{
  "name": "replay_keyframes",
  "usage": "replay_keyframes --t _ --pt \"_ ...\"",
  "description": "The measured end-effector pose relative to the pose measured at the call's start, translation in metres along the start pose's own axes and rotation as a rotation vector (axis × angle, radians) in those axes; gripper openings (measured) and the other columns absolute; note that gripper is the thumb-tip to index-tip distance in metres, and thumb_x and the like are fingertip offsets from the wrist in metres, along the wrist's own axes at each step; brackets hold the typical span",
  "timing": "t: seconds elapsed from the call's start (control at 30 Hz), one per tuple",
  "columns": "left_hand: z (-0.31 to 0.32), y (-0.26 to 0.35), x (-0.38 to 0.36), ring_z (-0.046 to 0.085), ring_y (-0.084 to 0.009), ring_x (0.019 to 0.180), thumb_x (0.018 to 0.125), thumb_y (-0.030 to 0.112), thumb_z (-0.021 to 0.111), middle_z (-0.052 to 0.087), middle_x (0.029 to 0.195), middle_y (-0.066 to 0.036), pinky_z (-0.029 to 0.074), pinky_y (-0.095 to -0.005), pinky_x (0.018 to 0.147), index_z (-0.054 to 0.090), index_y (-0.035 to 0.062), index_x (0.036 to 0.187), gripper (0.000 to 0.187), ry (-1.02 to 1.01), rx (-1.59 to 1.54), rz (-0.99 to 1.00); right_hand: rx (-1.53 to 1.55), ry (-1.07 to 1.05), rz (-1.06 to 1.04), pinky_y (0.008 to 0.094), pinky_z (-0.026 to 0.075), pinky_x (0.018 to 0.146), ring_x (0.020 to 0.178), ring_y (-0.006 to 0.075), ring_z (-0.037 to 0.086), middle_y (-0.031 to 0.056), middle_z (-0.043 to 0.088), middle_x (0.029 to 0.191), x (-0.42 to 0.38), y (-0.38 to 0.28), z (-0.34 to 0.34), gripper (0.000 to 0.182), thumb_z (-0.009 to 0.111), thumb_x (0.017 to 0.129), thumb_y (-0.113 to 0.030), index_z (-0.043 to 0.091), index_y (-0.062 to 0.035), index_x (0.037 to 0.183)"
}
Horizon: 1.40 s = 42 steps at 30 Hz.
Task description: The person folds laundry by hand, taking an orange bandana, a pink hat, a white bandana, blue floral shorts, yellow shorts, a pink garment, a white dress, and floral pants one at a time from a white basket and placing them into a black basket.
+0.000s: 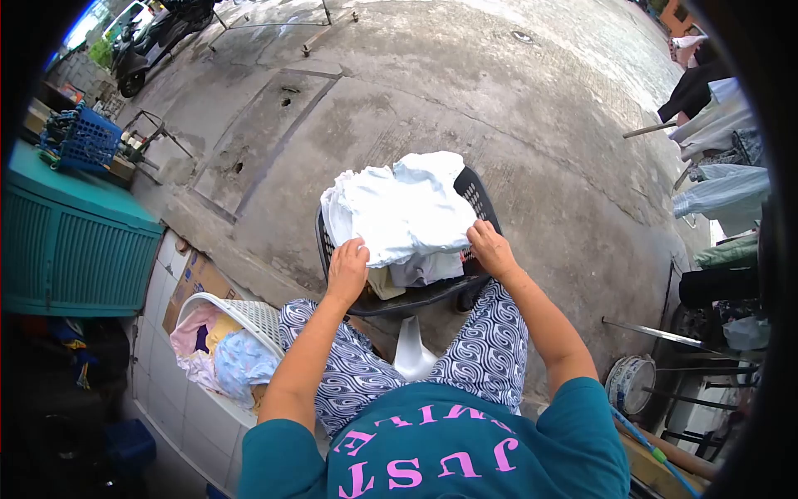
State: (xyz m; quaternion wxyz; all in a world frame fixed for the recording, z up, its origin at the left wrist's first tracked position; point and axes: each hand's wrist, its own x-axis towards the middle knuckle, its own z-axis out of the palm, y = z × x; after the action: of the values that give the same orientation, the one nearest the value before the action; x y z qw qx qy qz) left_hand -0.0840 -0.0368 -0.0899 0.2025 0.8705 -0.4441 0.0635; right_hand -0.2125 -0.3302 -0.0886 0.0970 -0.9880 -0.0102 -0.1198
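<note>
Two hands hold the near edge of one white garment (407, 212). The left hand (348, 264) has its fingers closed on the lower left corner. The garment lies between the hands, just beyond the fingertips, on other folded clothes over the dark basket (384, 304). The right hand (492, 248) pinches the right corner with thumb and fingers.

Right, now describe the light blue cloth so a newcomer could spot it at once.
Left of the patterned trousers is a white perforated basket. The light blue cloth bulges from its mouth, just below yellow cloth and beside pink cloth. It is the only blue piece showing there.
</note>
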Motion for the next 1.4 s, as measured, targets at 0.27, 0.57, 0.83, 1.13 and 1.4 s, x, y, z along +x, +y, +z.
replay_keyframes --t 0.27,0.57,0.83,1.13,1.4 --pt "0.048 0.013 -0.068 0.048 -0.0212 0.107 0.072 0.018 0.064 0.054 0.107 -0.005 0.028 -0.0466 0.097 0.054 0.0094 0.093 0.025 -0.433 -0.025 -0.271 0.277 -0.305 0.222 0.0382 0.046 0.072 0.083 0.0285 0.054 0.0104 0.057 0.081 -0.032 -0.007 0.050 0.016 0.060 0.076 -0.021 0.058 -0.0059 0.080" --pt "-0.041 -0.001 -0.081 0.041 -0.0282 0.115 0.074 0.017 0.062 0.049 0.118 -0.011 0.027 -0.0496 0.098 0.054 0.0075 0.098 0.027 -0.122 0.027 -0.456 0.079 -0.426 0.193 0.0416 0.037 0.077 0.088 0.0214 0.055 0.0036 0.062 0.088 -0.062 -0.052 0.060 0.027 0.048 0.083 -0.037 0.063 -0.0140 0.088" --pt "-0.072 0.024 -0.135 0.021 -0.0344 0.129 0.075 0.035 0.060 0.023 0.139 -0.017 0.025 -0.0587 0.096 0.046 0.0150 0.122 0.053 -0.005 0.007 -0.804 0.125 -0.607 0.062 0.0393 0.033 0.083 0.099 0.0209 0.053 0.0027 0.061 0.101 -0.054 -0.061 0.052 0.043 0.061 0.072 -0.046 0.060 -0.0160 0.102" --pt "-0.045 -0.042 -0.239 0.038 -0.0331 0.114 0.077 0.031 0.061 0.039 0.124 -0.017 0.036 -0.0417 0.091 0.043 0.0047 0.117 0.051 0.430 0.041 -1.375 0.028 -0.653 0.127 0.0367 0.036 0.082 0.098 0.0203 0.053 0.0037 0.060 0.103 -0.050 -0.055 0.068 0.034 0.061 0.068 -0.024 0.060 -0.0142 0.101" --pt "-0.017 -0.060 -0.291 0.056 -0.0327 0.073 0.077 0.032 0.060 0.059 0.077 -0.017 0.043 -0.0397 0.066 0.054 0.0006 0.082 0.033 0.420 -0.292 -1.520 1.126 -0.321 0.671 0.0268 0.040 0.075 0.092 0.0145 0.053 0.0034 0.059 0.103 -0.012 -0.083 0.059 0.032 0.046 0.079 -0.015 0.052 -0.0071 0.110"
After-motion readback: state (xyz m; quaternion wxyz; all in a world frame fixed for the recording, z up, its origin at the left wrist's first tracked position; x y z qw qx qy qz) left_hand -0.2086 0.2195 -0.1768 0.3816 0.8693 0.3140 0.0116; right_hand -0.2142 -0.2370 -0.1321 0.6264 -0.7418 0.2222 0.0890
